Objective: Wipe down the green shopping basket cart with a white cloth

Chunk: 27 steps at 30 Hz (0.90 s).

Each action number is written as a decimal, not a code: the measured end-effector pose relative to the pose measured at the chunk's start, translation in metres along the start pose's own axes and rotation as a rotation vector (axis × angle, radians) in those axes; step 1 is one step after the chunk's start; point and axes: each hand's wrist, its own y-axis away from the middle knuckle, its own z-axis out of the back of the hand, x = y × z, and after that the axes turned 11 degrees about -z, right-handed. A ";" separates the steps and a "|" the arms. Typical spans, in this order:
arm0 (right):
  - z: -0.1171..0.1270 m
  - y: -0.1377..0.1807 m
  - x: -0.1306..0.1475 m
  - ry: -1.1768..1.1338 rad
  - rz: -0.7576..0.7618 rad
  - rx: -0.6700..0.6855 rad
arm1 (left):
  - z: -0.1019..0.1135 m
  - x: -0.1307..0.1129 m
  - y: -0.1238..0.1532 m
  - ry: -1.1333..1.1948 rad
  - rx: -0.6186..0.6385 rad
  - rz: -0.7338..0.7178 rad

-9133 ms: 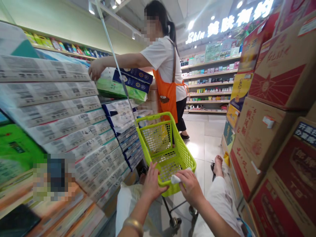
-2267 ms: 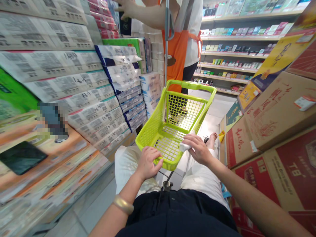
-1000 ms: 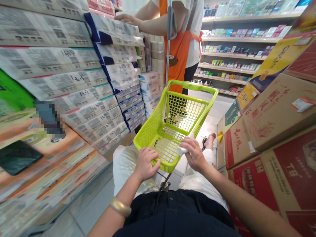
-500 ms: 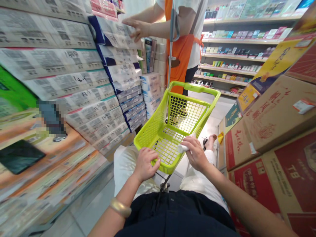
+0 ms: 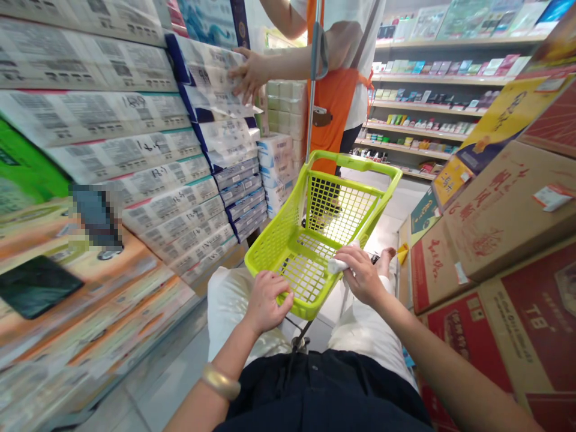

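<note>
Between my knees stands a lime-green plastic shopping basket (image 5: 270, 243) with lattice walls and floor; nothing lies in it. My left hand (image 5: 270, 303) is closed over its near left rim, thumb toward the inside. At the right rim, my right hand (image 5: 360, 276) is closed around a white roll (image 5: 337, 266), perhaps paper or tissue; its ends stick out past the fingers. That hand rests against the basket's edge. A metal pole with a grey grip (image 5: 318, 51) rises beyond the basket's far left corner.
Left are stacked white packs (image 5: 148, 114) and a dark phone (image 5: 38, 287) on orange packs. Ahead, a person in an orange apron (image 5: 333, 102) touches blue-white packs (image 5: 207, 66). Cardboard cartons (image 5: 504, 198) stand right; stocked shelves (image 5: 418, 78) line the back.
The other person's hand has shifted slightly down on the blue-white packs, fingers more spread. A blue wave-patterned pack now shows above that stack. My hands stay nearly still on the basket.
</note>
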 end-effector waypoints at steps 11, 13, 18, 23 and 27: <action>0.004 0.000 0.002 0.020 0.062 0.090 | 0.001 0.001 0.002 -0.006 -0.001 0.004; 0.006 -0.006 -0.006 0.024 0.004 0.027 | 0.000 0.001 0.002 -0.008 -0.008 0.000; -0.008 0.015 0.024 -0.016 0.041 0.046 | 0.000 0.000 0.001 -0.006 -0.020 -0.005; -0.009 0.023 0.036 -0.023 0.176 0.172 | 0.001 0.002 0.003 0.004 -0.009 -0.010; 0.004 0.000 0.003 0.006 0.071 0.103 | 0.000 0.001 0.003 0.003 -0.022 -0.012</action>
